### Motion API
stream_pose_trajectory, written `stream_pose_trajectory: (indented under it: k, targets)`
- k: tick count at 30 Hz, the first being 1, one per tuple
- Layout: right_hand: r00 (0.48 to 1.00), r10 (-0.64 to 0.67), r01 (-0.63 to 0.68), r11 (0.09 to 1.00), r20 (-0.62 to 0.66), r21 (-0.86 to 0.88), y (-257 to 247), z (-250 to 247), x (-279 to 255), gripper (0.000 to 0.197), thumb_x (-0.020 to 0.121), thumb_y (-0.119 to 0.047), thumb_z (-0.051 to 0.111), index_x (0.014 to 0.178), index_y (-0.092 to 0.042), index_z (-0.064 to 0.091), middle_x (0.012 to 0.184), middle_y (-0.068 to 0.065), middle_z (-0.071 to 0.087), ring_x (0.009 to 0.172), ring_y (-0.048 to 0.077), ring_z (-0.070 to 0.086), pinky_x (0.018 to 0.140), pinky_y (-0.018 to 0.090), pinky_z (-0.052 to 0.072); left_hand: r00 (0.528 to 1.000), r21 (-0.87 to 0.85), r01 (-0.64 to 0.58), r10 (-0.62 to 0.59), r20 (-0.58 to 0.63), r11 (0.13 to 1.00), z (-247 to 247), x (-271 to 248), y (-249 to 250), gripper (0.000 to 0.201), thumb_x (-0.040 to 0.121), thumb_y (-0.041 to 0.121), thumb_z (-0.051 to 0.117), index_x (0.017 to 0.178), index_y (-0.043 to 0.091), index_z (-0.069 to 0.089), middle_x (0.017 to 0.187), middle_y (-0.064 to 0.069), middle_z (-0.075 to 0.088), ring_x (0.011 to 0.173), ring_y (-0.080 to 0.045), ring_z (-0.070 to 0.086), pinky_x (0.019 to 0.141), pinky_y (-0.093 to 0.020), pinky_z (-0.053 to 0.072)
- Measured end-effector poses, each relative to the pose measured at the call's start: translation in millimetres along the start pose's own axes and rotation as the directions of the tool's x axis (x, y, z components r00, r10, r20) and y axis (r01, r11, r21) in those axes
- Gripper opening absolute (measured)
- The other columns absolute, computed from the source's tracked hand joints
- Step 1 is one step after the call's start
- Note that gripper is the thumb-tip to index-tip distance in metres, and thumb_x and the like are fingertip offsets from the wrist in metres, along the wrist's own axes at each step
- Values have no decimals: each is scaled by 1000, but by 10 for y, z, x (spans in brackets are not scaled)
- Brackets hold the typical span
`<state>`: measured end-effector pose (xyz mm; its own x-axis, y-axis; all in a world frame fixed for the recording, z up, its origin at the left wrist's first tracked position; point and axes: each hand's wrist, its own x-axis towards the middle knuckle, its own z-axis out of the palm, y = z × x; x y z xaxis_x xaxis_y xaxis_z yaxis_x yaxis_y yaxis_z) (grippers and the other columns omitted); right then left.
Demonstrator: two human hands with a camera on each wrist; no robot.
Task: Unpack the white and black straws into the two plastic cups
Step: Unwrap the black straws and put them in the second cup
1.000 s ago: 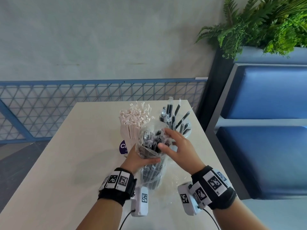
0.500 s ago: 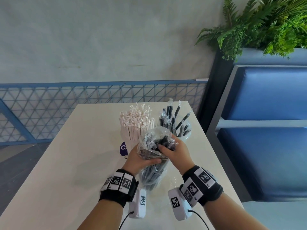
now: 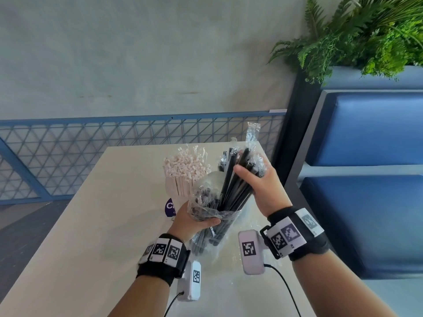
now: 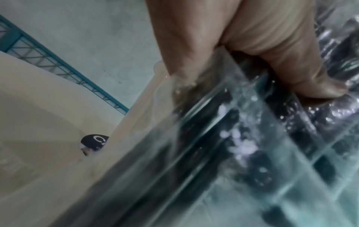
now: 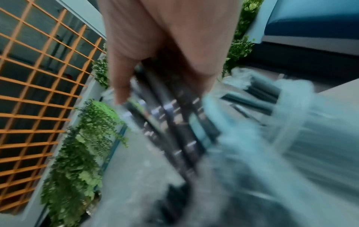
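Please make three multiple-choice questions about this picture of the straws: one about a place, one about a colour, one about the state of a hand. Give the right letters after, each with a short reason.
1. Where does the cup of white straws stand?
A. on the blue seat
B. on the table, beyond the left hand
C. on the floor

2. What colour are the straws that the right hand holds?
A. black
B. white
C. green

3. What is the left hand doing?
A. resting flat on the table
B. hanging open in the air
C. gripping the clear plastic bag

Answers:
1 B: the cup stands on the table, behind the left hand.
2 A: the bundle of black straws runs from the bag up through the right hand.
3 C: its thumb and fingers curl round the clear plastic bag.
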<state>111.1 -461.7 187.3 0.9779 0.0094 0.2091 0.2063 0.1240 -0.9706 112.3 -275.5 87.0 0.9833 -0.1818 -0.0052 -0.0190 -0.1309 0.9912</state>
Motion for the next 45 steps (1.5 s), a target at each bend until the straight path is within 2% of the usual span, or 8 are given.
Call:
stream_pose_trajectory:
  k: [5,9,14,17,23,29,37,45]
  targets:
    - [978,124,-106,988,171,-111,281,-13,-115,33,71,-6,74,102,-13,65,103,8,70,97,14,68,85,26,54,1000,-73,5,-6,-8,997,56,-48,5,36,64,-11,75,85,17,65,68,12,73,72,-2,69,66,-14,53]
    - [994,106,-106,993,-12,-53,310,119,-150,28,70,-3,76,97,-7,68,96,9,72,88,15,69,81,31,57,1000,-67,23,-23,0,997,79,-45,-9,38,63,-3,79,98,0,65,74,7,74,78,-11,71,72,-22,55]
    - [977,46,-28,996,-210,88,106,140,16,13,76,-4,71,88,-9,65,83,3,68,79,15,65,74,25,57,1000,-38,23,-24,-12,999,58,-49,-1,37,63,0,80,96,5,66,81,7,75,84,-7,70,77,-19,54]
    - [975,31,-5,992,-219,122,27,127,78,13,77,-3,70,83,-13,64,80,2,66,76,14,64,70,23,56,999,-29,6,-7,-38,1000,49,-28,8,35,64,-2,79,92,15,64,79,10,73,80,-1,69,74,-12,51]
    - [978,173,-177,984,-114,-28,221,131,44,31,69,-6,78,98,-5,67,93,5,72,85,15,69,77,29,53,999,1,-5,5,-50,1000,103,6,-23,43,64,7,82,102,4,63,90,1,72,86,-7,69,80,-19,53]
    - [957,52,-43,998,-284,36,9,64,124,14,75,-3,71,84,-8,62,79,3,65,72,13,63,66,23,54,996,-10,-36,35,-80,999,76,29,13,41,63,5,82,99,12,64,94,2,72,88,-5,68,81,-18,52]
    - [889,49,46,980,-455,196,-358,-160,374,37,76,-2,68,109,7,54,81,8,62,68,19,63,62,29,57,987,66,-67,76,-141,996,47,-2,-7,35,64,5,81,84,25,60,82,9,67,71,11,63,69,-5,48]
    - [828,64,94,963,-557,252,-374,-395,502,30,73,-7,70,100,-2,58,84,10,64,77,25,66,71,35,57,994,17,-16,18,-107,1000,-63,-30,-51,43,56,26,87,93,22,65,91,1,74,94,-14,68,89,-34,51]
